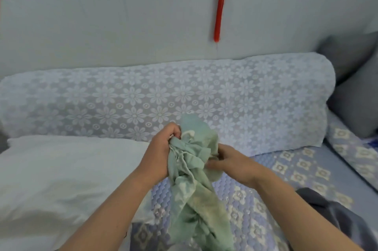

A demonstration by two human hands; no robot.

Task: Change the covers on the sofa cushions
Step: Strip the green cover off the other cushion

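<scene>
here, holding a bunched green cushion cover (196,169) up above the sofa seat (286,171), both hands working at its gathered top. gripping the crumpled cloth from the left with the left hand (161,152), fingers curled tight round a wad of it near the pale piping edge. pinching and pulling at folds from the right with the right hand (231,164), fingers curled into the fabric, thumb lying along the front of it. hanging down between the two forearms in a long twisted drape, reaching the bottom edge of the view, with paler, worn-looking patches lower down. lying just to the left, a bare white cushion insert (67,185), resting on the seat and leaning against the backrest (163,97). covering that backrest, a lace cloth patterned with white flowers; covering the seat, a quilted blue pad with square flower motifs. sitting at the far right corner, grey cushions (356,91) stacked against the sofa's end. lying at the lower right on the seat, a dark grey cloth (335,214), partly hidden behind the right forearm; cannot tell what it is. hanging on the pale wall (102,15) above the backrest, a red tassel ornament (221,3), its top cut off by the frame
</scene>
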